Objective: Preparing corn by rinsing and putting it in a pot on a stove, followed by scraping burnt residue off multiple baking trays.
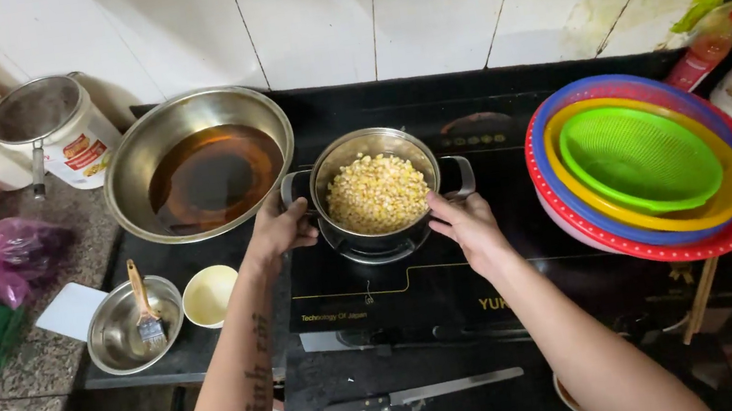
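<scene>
2 hands grip 1 steel pot [379,232] of pale corn kernels [377,192], centre of black induction hob [417,294]. Left hand [279,230] closed on handle at pot's 9 o'clock; right hand [464,225] wrapped under handle at 3 o'clock. Big steel bowl of brown liquid [200,165] at 10 o'clock, touching-close. Stacked colanders [647,166] at 3 o'clock, knife [412,395] at 6.

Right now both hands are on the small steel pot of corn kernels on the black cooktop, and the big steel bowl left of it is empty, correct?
Not quite. The head view shows the big steel bowl holds a dark amber liquid, so it is not empty. The rest stands: left hand and right hand are on the small steel pot of corn kernels on the black cooktop.
</scene>
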